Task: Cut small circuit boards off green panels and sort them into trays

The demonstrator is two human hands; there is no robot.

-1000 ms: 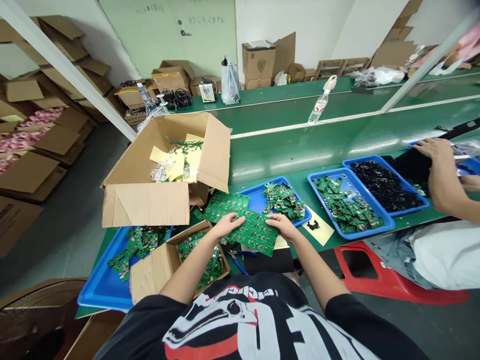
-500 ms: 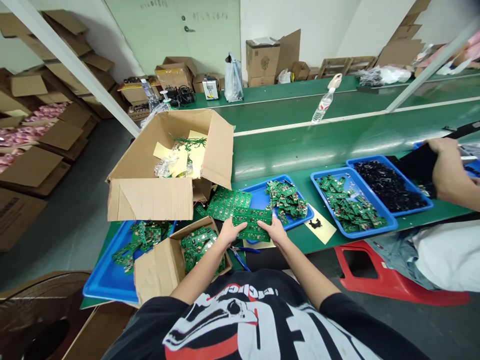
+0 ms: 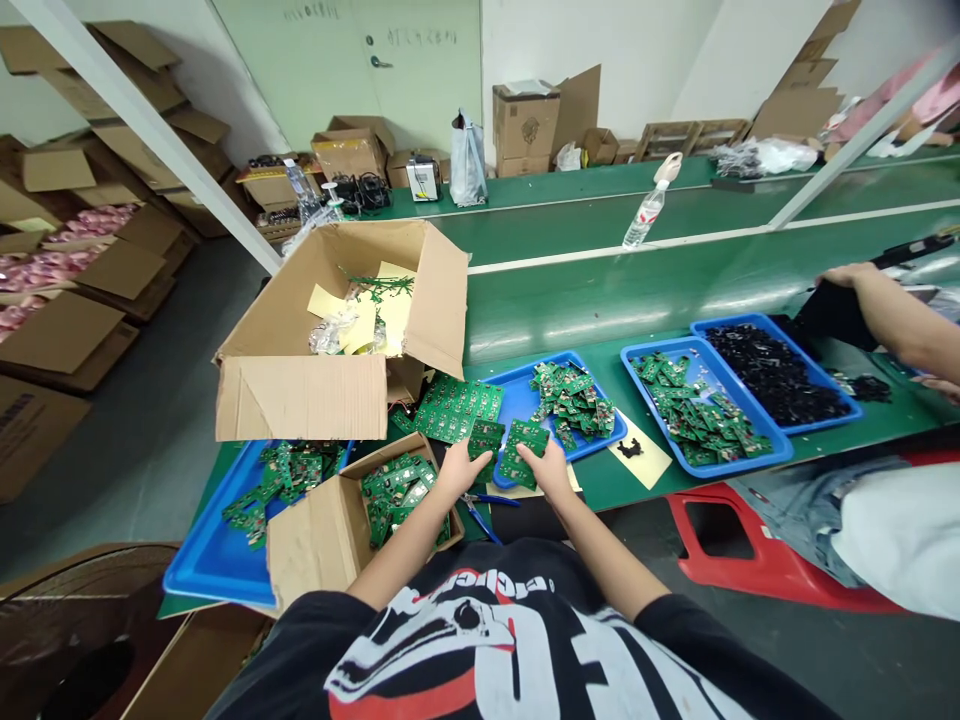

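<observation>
My left hand (image 3: 457, 468) grips a green circuit board piece (image 3: 486, 440), thumb on top. A second circuit board piece (image 3: 523, 448) is pinched in my right hand (image 3: 549, 466), with a narrow gap between the two pieces. Both are above the near left part of a blue tray (image 3: 512, 400), where small separated boards (image 3: 574, 400) are heaped on the right. Uncut board panels (image 3: 459, 408) lie just beyond my left hand. Below the hands, blue-handled pliers (image 3: 480, 515) rest beside a small carton (image 3: 341, 520) filled with boards.
A large open carton (image 3: 300, 395) stands at the back left. Another blue tray (image 3: 202, 570) with boards lies at the left. To the right are a blue tray of boards (image 3: 697, 410) and a tray of black parts (image 3: 780, 370), near a co-worker's arm (image 3: 900, 320).
The single board panel held between both hands is now two pieces, one in each hand, set apart. The co-worker's hand and black item have shifted on the right.
</observation>
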